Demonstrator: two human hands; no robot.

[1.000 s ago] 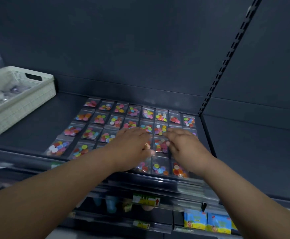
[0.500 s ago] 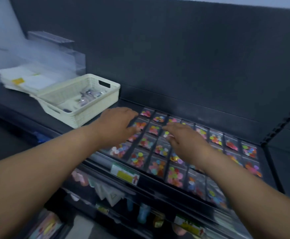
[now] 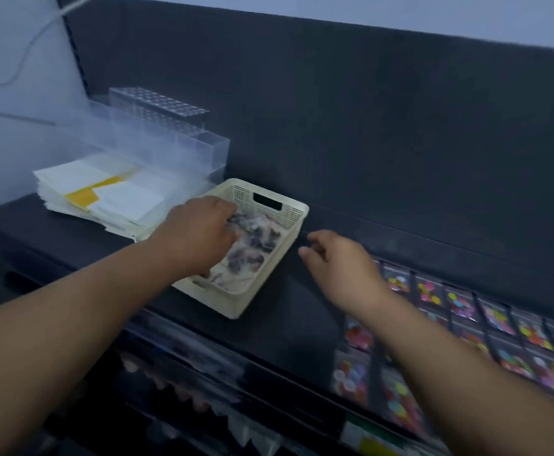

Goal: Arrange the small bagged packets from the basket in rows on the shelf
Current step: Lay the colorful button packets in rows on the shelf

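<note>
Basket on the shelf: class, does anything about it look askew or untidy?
Yes. The basket sits skewed, its sides at an angle to the shelf edge, and the packets inside lie in a jumbled heap, unlike the neat rows to the right.

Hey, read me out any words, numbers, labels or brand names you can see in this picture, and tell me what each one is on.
Nothing here can be read; the picture is blurred.
shelf-edge label: green and yellow, print too blurred to read.
stack of papers: yellow patches, no legible print.
packets in rows: coloured pieces inside, no print to make out.
</note>
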